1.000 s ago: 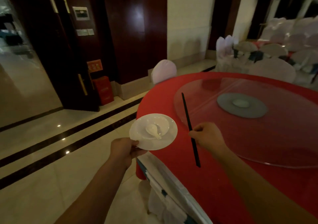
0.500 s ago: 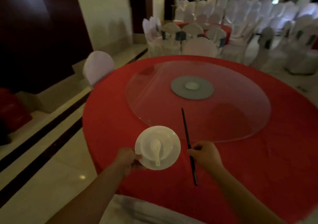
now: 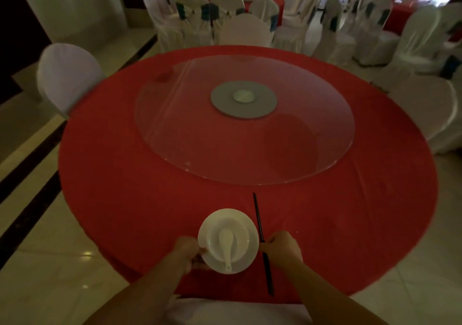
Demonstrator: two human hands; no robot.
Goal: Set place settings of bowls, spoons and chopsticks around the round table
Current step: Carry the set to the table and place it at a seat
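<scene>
A white plate (image 3: 246,262) carries a white bowl (image 3: 240,239) with a white spoon (image 3: 227,248) lying in it. My left hand (image 3: 186,253) grips the plate's left rim, low over the near edge of the round table (image 3: 125,187) with its red cloth. My right hand (image 3: 282,248) holds dark chopsticks (image 3: 260,229) just right of the plate, tips pointing toward the table's middle. I cannot tell whether the plate touches the cloth.
A glass turntable (image 3: 175,135) with a grey hub (image 3: 243,98) fills the table's centre. White-covered chairs stand at the left (image 3: 66,75), far side (image 3: 246,31), right (image 3: 430,105) and directly below me (image 3: 237,311). More chairs and red tables stand behind.
The view has swung from the table's left side to face it squarely. Both hands have come down toward the near edge with the plate and the chopsticks.
</scene>
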